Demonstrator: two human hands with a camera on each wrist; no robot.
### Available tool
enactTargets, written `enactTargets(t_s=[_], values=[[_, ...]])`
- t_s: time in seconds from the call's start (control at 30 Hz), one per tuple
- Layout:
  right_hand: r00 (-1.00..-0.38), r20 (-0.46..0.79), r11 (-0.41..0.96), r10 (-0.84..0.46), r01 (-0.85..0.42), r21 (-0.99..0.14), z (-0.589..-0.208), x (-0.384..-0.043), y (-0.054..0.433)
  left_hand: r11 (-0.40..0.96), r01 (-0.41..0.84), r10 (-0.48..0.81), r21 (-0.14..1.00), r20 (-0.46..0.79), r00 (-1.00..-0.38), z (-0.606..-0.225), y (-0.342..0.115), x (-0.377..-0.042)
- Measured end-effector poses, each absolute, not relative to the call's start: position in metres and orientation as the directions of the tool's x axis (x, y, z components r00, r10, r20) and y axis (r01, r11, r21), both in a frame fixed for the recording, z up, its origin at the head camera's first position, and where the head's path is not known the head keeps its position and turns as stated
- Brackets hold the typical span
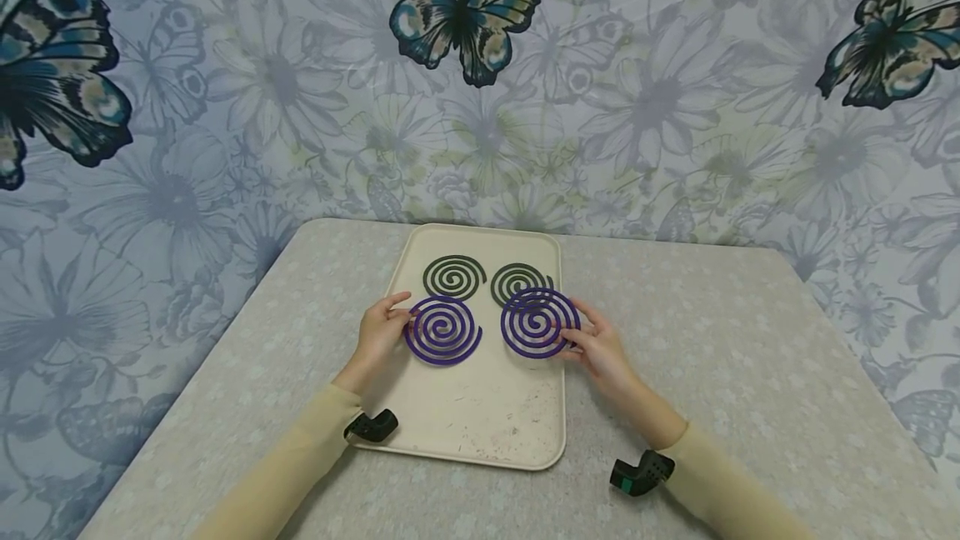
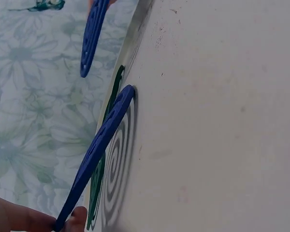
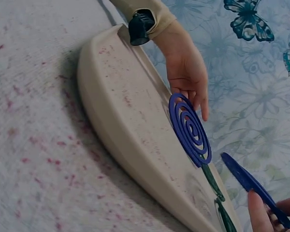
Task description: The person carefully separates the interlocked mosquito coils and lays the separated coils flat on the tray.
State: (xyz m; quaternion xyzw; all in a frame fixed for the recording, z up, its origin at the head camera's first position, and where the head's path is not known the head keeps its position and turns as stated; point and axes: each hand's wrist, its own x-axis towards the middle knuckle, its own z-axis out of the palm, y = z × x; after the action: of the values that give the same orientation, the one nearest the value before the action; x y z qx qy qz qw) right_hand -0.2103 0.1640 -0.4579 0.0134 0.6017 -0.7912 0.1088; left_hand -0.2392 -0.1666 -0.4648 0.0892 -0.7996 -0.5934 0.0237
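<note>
My left hand (image 1: 381,333) pinches the outer edge of a purple spiral mosquito coil (image 1: 442,330). In the left wrist view this coil (image 2: 99,150) tilts, its far edge close over the tray and a spiral shadow below. With thumb and fingers, my right hand (image 1: 596,346) holds a second purple coil (image 1: 537,323) by its right side. In the right wrist view that coil (image 3: 253,186) appears nearly edge-on, above the tray. Behind them lie two dark green coils on the tray, the left one (image 1: 453,277) in full view, the right one (image 1: 517,280) partly covered by the held coil.
A cream rectangular tray (image 1: 457,427) with a raised rim lies on the pale patterned tabletop (image 1: 712,357). Reddish specks dot its near right part. Behind the table hangs a butterfly and flower backdrop (image 1: 480,148). Both sleeved wrists carry small black cameras (image 1: 641,473).
</note>
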Motion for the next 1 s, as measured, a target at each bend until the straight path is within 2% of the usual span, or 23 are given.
enactTargets(t_s=[0.23,0.53,0.7,1.0], values=[[-0.949,-0.204,-0.173,-0.24,0.248,-0.953,-0.474,-0.207,0.158,0.402,-0.113,-0.183,0.909,-0.041,-0.982,-0.465,-0.171,-0.236],[-0.949,-0.198,-0.02,-0.247,0.209,-0.978,-0.476,-0.206,0.157,0.624,-0.147,-0.164,0.767,-0.056,-0.985,-0.454,-0.175,-0.23],[-0.958,-0.185,0.057,-0.22,0.177,-0.983,-0.47,-0.206,0.16,0.639,-0.14,-0.181,0.756,-0.03,-0.983,-0.451,-0.174,-0.232],[-0.963,-0.157,0.037,-0.221,0.152,-0.988,-0.464,-0.207,0.164,0.594,-0.11,-0.127,0.797,-0.043,-0.991,-0.447,-0.166,-0.238]])
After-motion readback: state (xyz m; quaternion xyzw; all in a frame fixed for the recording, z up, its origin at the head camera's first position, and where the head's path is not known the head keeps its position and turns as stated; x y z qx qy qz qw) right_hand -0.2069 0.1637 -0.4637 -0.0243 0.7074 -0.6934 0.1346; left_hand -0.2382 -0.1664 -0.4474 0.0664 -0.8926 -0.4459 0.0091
